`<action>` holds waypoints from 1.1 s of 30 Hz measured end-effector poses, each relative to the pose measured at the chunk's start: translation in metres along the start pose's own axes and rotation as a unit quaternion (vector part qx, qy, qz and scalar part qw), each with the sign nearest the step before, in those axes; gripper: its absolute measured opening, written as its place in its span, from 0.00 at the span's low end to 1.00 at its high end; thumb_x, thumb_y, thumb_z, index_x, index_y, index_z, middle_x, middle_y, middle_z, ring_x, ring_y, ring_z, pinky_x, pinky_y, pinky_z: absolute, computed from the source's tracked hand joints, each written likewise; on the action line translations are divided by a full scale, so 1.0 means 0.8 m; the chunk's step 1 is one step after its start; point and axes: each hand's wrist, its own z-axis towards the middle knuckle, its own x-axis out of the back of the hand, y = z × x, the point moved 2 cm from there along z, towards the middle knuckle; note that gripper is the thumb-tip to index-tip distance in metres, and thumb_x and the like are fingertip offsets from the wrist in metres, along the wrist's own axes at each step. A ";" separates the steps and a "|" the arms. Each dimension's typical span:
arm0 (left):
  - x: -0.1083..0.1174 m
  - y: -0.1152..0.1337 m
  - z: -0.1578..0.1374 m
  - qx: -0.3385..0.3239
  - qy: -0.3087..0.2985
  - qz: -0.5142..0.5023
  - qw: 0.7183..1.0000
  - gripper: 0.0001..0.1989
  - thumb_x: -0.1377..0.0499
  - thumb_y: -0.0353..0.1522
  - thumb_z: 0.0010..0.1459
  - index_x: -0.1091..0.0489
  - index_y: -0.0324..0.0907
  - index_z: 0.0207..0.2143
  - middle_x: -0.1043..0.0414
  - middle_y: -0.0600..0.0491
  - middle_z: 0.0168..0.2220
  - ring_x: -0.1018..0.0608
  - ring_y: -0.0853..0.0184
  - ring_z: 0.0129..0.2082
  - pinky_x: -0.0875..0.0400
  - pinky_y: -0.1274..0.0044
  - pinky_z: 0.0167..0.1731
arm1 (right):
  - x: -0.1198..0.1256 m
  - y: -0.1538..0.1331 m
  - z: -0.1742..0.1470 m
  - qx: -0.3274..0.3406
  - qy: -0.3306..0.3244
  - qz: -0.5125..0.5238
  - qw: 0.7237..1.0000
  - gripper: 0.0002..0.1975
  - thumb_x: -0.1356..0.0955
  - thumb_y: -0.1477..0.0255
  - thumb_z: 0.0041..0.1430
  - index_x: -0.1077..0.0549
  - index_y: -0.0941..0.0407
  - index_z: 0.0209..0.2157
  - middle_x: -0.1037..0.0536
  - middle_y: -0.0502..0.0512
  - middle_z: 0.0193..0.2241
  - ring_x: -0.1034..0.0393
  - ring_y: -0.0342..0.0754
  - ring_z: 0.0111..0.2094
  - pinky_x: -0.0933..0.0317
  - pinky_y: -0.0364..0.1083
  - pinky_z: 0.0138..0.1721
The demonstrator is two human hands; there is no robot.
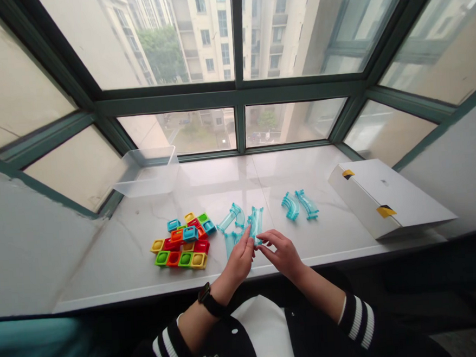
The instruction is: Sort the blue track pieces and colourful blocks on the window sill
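A straight, translucent blue toy track piece (257, 218) points away from me near the middle of the windowsill. My left hand (239, 259) lies along its left side, fingers together and closed on it. From the right, my right hand (283, 253) pinches the near end between thumb and fingertips; the exact contact is partly hidden. Just left of it are a blue track piece with a curved end (233, 217) and another blue piece (230, 244), partly covered by my left hand. Two curved blue track pieces, one (291, 206) beside the other (307, 204), lie further right.
Several red, yellow, green, blue and orange toy blocks (183, 245) sit in a cluster on the left. Behind them is a clear plastic bin (148, 176). At the right, a white box (386, 195) rests on the marble sill (298, 166). Framed windows (238, 98) close off the back.
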 end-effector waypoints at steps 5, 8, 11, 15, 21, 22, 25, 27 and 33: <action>-0.014 -0.004 0.024 -0.007 -0.045 0.045 0.998 0.29 0.48 0.41 0.71 0.38 0.44 0.71 0.26 0.46 0.49 0.24 0.65 0.38 0.24 0.72 0.37 | 0.018 0.020 -0.004 -0.005 0.032 -0.032 0.999 0.09 0.31 0.70 0.70 0.22 0.52 0.49 0.20 0.56 0.41 0.23 0.49 0.36 0.26 0.49 0.42; -0.020 -0.007 0.035 -0.039 -0.054 0.074 0.995 0.28 0.46 0.41 0.69 0.34 0.45 0.68 0.27 0.44 0.55 0.23 0.61 0.45 0.23 0.69 0.44 | 0.030 0.036 -0.006 -0.014 0.046 -0.062 0.997 0.09 0.32 0.73 0.69 0.22 0.52 0.47 0.20 0.55 0.39 0.24 0.49 0.36 0.27 0.49 0.43; -0.027 -0.012 0.047 -0.033 -0.070 0.068 0.995 0.27 0.44 0.41 0.69 0.32 0.44 0.67 0.26 0.43 0.57 0.24 0.57 0.51 0.23 0.66 0.49 | 0.039 0.058 -0.006 -0.033 0.056 -0.088 0.994 0.09 0.32 0.74 0.68 0.21 0.53 0.46 0.19 0.55 0.39 0.24 0.49 0.35 0.28 0.49 0.42; -0.047 -0.019 0.069 0.057 -0.107 0.017 0.992 0.26 0.43 0.41 0.69 0.31 0.43 0.66 0.29 0.41 0.64 0.23 0.55 0.54 0.22 0.66 0.48 | 0.042 0.098 -0.004 -0.054 0.067 -0.126 0.988 0.10 0.33 0.74 0.66 0.21 0.53 0.45 0.19 0.54 0.38 0.23 0.48 0.33 0.28 0.48 0.41; -0.080 -0.033 0.101 0.148 -0.100 -0.011 0.984 0.30 0.40 0.43 0.67 0.33 0.43 0.67 0.37 0.42 0.71 0.28 0.51 0.63 0.23 0.67 0.50 | 0.032 0.163 0.005 -0.101 0.062 -0.174 0.978 0.12 0.34 0.75 0.64 0.20 0.54 0.44 0.17 0.56 0.40 0.23 0.49 0.32 0.27 0.49 0.42; -0.084 -0.036 0.105 0.155 -0.095 -0.008 0.983 0.31 0.39 0.44 0.66 0.33 0.43 0.68 0.38 0.42 0.72 0.28 0.50 0.64 0.23 0.67 0.50 | 0.030 0.171 0.008 -0.107 0.058 -0.180 0.976 0.12 0.34 0.76 0.63 0.20 0.55 0.44 0.17 0.57 0.41 0.23 0.49 0.33 0.27 0.50 0.43; -0.093 -0.045 0.115 0.168 -0.084 -0.007 0.982 0.35 0.37 0.45 0.64 0.36 0.44 0.70 0.41 0.42 0.73 0.30 0.48 0.65 0.24 0.67 0.51 | 0.023 0.190 0.015 -0.122 0.048 -0.193 0.972 0.12 0.34 0.76 0.62 0.20 0.55 0.44 0.17 0.58 0.42 0.22 0.52 0.37 0.27 0.52 0.46; -0.096 -0.049 0.121 0.172 -0.078 -0.009 0.982 0.37 0.35 0.46 0.62 0.37 0.44 0.70 0.43 0.41 0.74 0.31 0.48 0.67 0.25 0.68 0.53 | 0.019 0.198 0.019 -0.129 0.045 -0.196 0.971 0.13 0.33 0.76 0.62 0.19 0.55 0.44 0.17 0.59 0.42 0.21 0.54 0.41 0.27 0.53 0.49; -0.095 -0.052 0.122 0.184 -0.070 -0.016 0.980 0.38 0.38 0.44 0.65 0.43 0.44 0.73 0.49 0.40 0.76 0.31 0.49 0.67 0.24 0.71 0.49 | 0.013 0.204 0.002 -0.115 0.067 -0.168 0.977 0.22 0.34 0.74 0.63 0.24 0.54 0.58 0.20 0.62 0.52 0.22 0.54 0.42 0.26 0.56 0.51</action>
